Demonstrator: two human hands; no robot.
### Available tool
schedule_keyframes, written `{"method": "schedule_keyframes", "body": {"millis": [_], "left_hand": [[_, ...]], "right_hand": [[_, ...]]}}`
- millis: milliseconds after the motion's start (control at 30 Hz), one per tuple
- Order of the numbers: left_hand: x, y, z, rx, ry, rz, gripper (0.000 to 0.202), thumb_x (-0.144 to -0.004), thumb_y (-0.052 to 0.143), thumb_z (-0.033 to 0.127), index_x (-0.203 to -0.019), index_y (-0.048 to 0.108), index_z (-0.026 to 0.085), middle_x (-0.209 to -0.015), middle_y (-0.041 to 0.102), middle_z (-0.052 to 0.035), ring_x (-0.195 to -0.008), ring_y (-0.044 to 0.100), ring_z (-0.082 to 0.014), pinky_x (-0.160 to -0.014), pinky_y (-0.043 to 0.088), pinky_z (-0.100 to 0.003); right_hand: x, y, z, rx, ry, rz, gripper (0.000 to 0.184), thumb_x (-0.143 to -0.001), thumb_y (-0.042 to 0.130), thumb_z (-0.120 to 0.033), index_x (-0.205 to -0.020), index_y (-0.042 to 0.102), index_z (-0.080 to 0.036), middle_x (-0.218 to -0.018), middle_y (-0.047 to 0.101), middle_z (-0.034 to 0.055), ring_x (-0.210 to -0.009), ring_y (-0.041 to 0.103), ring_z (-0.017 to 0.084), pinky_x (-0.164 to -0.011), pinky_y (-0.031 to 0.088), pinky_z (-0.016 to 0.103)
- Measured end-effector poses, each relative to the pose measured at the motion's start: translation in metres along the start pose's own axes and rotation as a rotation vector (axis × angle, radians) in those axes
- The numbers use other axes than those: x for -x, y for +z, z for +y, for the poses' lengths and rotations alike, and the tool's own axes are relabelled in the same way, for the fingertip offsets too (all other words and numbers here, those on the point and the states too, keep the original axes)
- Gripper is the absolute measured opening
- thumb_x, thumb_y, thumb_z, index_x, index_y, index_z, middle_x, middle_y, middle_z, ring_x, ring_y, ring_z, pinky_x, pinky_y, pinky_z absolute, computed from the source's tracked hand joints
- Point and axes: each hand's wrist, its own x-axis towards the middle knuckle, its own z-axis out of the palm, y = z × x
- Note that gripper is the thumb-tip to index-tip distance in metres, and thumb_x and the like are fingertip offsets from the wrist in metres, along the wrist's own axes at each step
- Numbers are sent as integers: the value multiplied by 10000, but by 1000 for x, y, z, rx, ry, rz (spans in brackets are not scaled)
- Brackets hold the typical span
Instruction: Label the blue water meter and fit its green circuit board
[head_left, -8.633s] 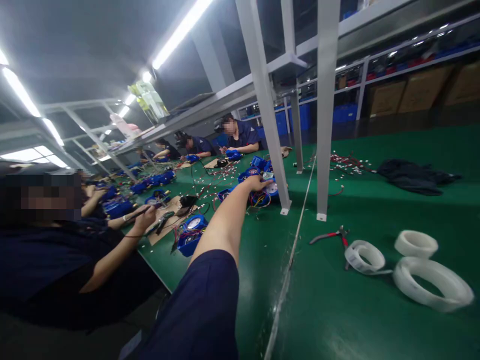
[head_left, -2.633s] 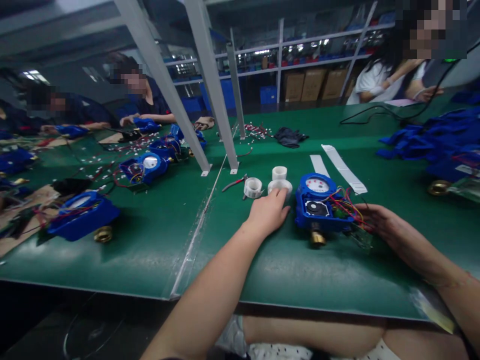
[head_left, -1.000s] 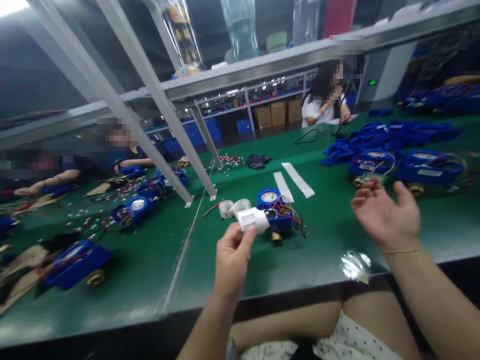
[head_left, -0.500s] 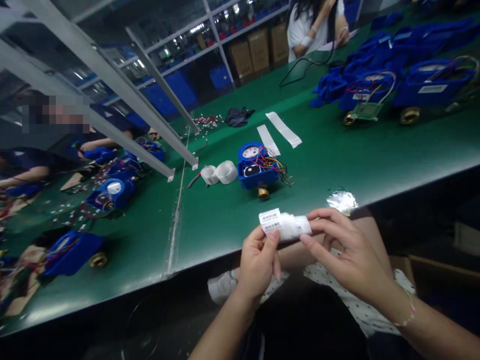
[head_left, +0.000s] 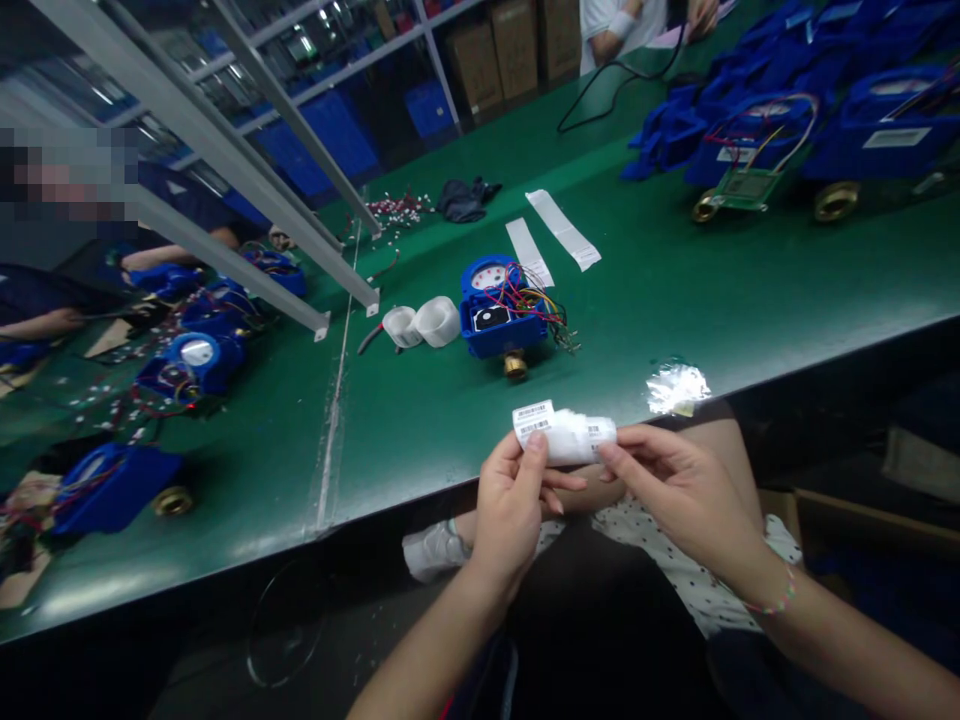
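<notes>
the left hand and the right hand are both gripping a small white roll of barcode labels, pinching it from either end just below the middle of the frame, over the near edge of the green worktop. the left thumb is pressing on the loose label end. above the roll, at the centre of the frame, a blue water meter with coloured wires and a brass fitting is lying on the worktop. two more white label rolls are sitting just left of it. two white paper strips are lying behind the meter. a crumpled piece of clear film is resting right of the hands.
</notes>
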Motion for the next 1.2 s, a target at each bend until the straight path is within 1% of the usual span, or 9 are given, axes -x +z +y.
{"method": "schedule_keyframes", "body": {"millis": [133, 233, 333, 467, 600, 733, 900, 1100, 1200], "left_hand": [[-2, 5, -3, -14, -56, -3, 511, -917, 702, 566, -1194, 663, 139, -955, 775, -94, -511, 694, -105, -347, 399, -108], [-4, 8, -4, -17, -58, 15, 499, -920, 699, 563, -1198, 671, 150, -986, 780, -93, -519, 699, -100, -352, 402, -107], [-5, 9, -3, -27, -26, 48, 491, -923, 704, 548, -1216, 673, 155, -1017, 784, -102, -606, 735, -114, -436, 471, -113], [-5, 9, -3, -67, 14, 43, 479, -942, 687, 542, -1220, 682, 152, -1004, 787, -103, -666, 747, -123, -555, 544, -144], [-3, 10, -2, -113, 47, 39, 453, -962, 664, 533, -1196, 699, 148, -920, 786, -82, -664, 741, -137, -572, 562, -173], [-2, 13, 0, -140, 46, 45, 418, -958, 677, 514, -1150, 712, 144, -869, 780, -69, -662, 737, -146, -582, 574, -192], [-4, 17, 1, -143, 32, 63, 423, -945, 685, 532, -1112, 720, 145, -857, 777, -68, -647, 733, -142, -582, 575, -190], [-2, 20, 7, -153, 46, 86, 421, -940, 697, 521, -1113, 726, 139, -844, 779, -67, -643, 733, -139, -604, 578, -187], [0, 20, 9, -150, 67, 93, 421, -932, 706, 523, -1102, 726, 138, -846, 782, -64, -632, 729, -135, -609, 580, -189]], "right_hand": [[-1, -2, 9, -155, 74, -5, 355, -903, 767, -413, -1123, 603, -189, -742, 743, 19, -661, 726, 156, -533, 540, 187], [2, -4, 16, -152, 38, 16, 423, -937, 734, -397, -1246, 513, -212, -758, 737, 5, -669, 726, 159, -505, 523, 185], [4, -10, 20, 77, -149, 79, 420, -952, 721, -348, -1315, 540, -241, -958, 750, 40, -780, 731, 163, -596, 573, 231], [-1, -19, 18, 512, -533, 168, 355, -913, 762, -261, -1251, 654, -236, -1203, 688, 94, -1065, 687, 228, -896, 600, 374], [-10, -28, 14, 629, -684, 135, 326, -909, 753, -225, -1229, 688, -215, -1351, 642, 121, -1234, 627, 281, -1085, 515, 481], [-9, -33, 15, 505, -649, 8, 313, -930, 723, -166, -1228, 671, -247, -1239, 727, 58, -1161, 690, 233, -1043, 565, 428], [-4, -29, 13, 514, -591, 81, 265, -931, 733, -161, -1172, 687, -260, -1077, 777, 15, -910, 746, 174, -870, 616, 334], [-8, -22, 14, 272, -264, 70, 230, -932, 756, -282, -1157, 711, -271, -1050, 762, 0, -913, 735, 163, -840, 626, 290], [-9, -20, 14, 251, -251, 53, 191, -936, 752, -284, -1126, 730, -288, -1029, 763, -17, -904, 730, 146, -843, 617, 269]]}}
